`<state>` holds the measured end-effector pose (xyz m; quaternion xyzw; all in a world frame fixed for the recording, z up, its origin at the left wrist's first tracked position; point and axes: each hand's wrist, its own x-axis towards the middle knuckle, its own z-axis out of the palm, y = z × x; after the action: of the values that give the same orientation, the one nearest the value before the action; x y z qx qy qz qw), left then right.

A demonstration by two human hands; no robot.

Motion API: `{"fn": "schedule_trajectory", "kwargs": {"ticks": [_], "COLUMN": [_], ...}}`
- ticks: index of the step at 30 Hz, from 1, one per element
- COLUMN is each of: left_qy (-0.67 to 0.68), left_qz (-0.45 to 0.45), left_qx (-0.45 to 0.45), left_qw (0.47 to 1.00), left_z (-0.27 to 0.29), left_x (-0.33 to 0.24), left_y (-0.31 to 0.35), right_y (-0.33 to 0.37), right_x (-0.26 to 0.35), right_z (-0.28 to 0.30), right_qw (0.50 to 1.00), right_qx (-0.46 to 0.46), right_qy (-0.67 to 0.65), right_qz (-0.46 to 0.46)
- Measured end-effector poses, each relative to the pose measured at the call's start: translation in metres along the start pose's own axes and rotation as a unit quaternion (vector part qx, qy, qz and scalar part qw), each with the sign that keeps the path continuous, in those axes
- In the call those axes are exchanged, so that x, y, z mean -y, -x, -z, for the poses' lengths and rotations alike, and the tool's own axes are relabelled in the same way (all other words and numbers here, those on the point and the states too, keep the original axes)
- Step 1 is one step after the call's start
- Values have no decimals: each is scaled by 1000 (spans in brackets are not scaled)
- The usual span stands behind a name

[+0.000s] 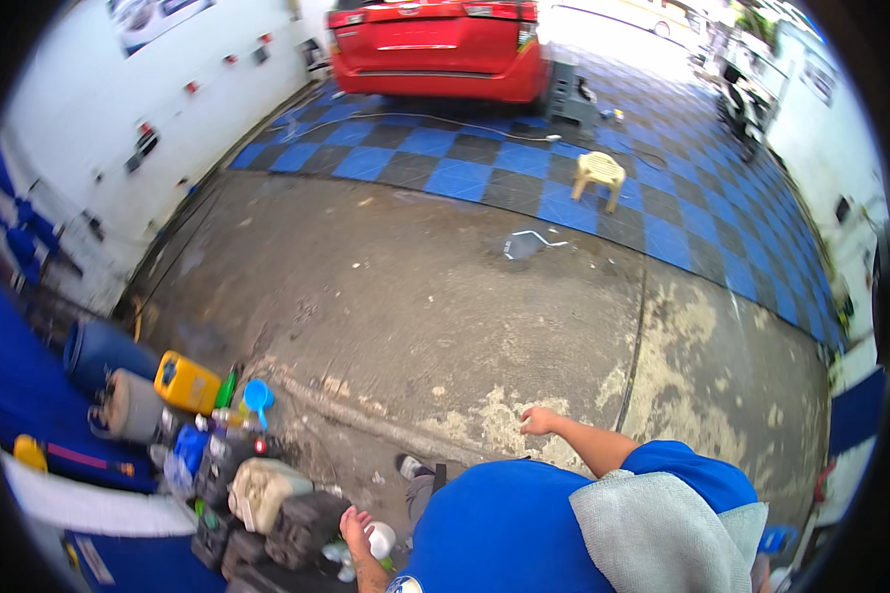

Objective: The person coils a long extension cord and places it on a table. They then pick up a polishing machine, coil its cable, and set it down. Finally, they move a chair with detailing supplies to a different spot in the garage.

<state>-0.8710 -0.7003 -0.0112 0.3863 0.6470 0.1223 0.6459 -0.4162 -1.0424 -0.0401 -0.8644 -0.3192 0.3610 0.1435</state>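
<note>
My left hand [357,531] hangs low beside a heap of jerrycans, its fingers apart and holding nothing. Closest to it are a dark jerrycan [305,526] and a round white container [382,540], which is partly hidden. My right hand [539,420] is out in front of me over the concrete floor, fingers curled in, with nothing seen in it. A grey towel [653,529] is draped over my right shoulder, on my blue shirt. One of my shoes [408,466] shows between the hands.
A yellow jerrycan [186,382], a light blue dipper [258,395] and a blue drum [104,358] stand at left. Ahead, a cream stool [600,174] and grey steps [570,94] stand on blue-and-black floor tiles [455,176] behind a red car [435,49]. A hose or cord crosses the tiles.
</note>
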Motion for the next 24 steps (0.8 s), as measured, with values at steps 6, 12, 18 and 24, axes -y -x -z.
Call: {"fn": "schedule_trajectory", "kwargs": {"ticks": [6, 12, 18, 24], "left_qy": [-190, -444, -57, -52], "left_qz": [58, -196, 47, -7], "left_qx": [141, 168, 27, 23], "left_qw": [970, 858, 997, 998], "left_z": [-11, 31, 21, -47], "left_x": [-59, -182, -412, -524], "left_y": [-127, -265, -348, -445], "right_y": [-45, -145, -287, -416], "right_x": [73, 142, 250, 261], "right_z": [11, 75, 128, 125], "right_qw": [933, 897, 872, 902], "right_qx": [101, 58, -74, 4], "right_qy": [-247, -276, -413, -358], "right_qz": [-243, -339, -250, -240]}}
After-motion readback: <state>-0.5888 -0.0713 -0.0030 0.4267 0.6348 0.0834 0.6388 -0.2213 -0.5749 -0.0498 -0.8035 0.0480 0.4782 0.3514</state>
